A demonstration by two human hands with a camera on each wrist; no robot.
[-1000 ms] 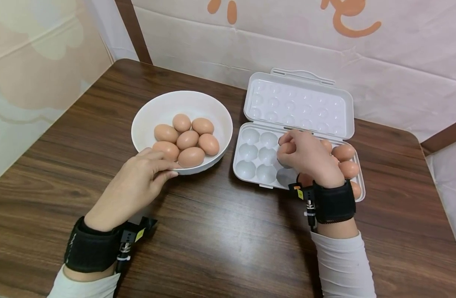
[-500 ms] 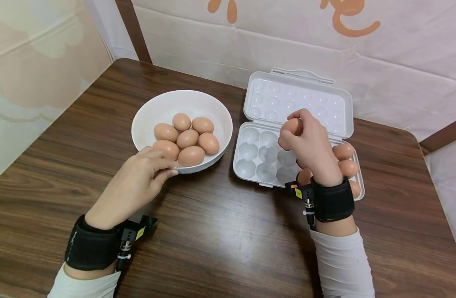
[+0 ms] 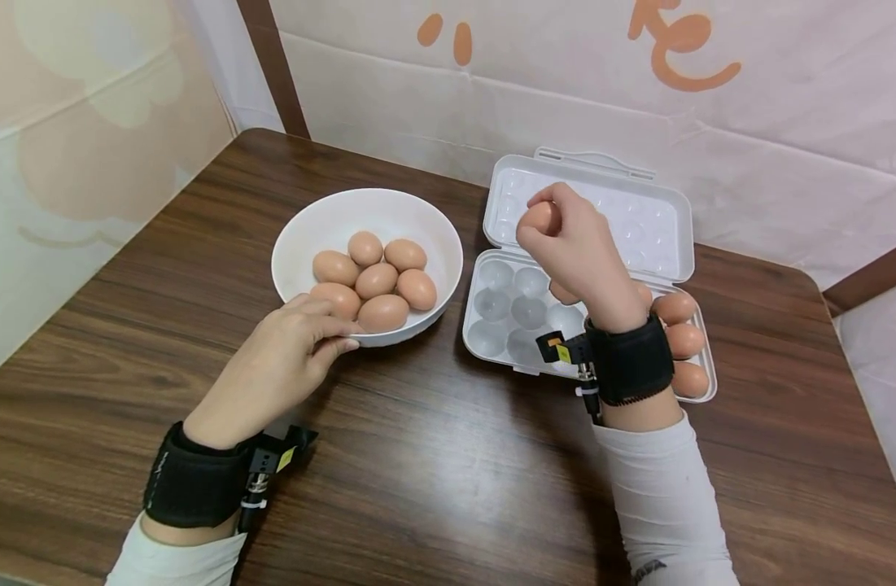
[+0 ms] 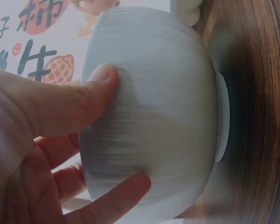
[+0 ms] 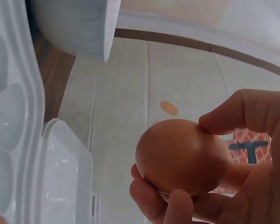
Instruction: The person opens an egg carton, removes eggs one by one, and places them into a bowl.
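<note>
A white bowl [image 3: 308,232] with several brown eggs [image 3: 376,279] stands on the wooden table. My left hand [image 3: 286,358] holds its near rim; in the left wrist view the thumb [image 4: 65,100] and a finger press the bowl's ribbed wall [image 4: 158,107]. To the right lies an open white egg carton [image 3: 491,342] with several eggs [image 3: 684,340] along its right side. My right hand [image 3: 575,244] holds a brown egg [image 3: 539,218] in its fingertips, raised above the carton's left cups, in front of the lid [image 3: 660,224]. The right wrist view shows the egg [image 5: 177,156] pinched by fingers.
The table's [image 3: 433,480] back and left edges meet pale printed wall sheets [image 3: 784,122]. The carton's left cups [image 3: 509,309] hold nothing. Black wrist straps with small cameras sit on both wrists.
My right hand has lifted an egg out of the carton and carried it up and left toward the bowl. The left hand has stayed on the bowl's rim. The head view shifted slightly.
</note>
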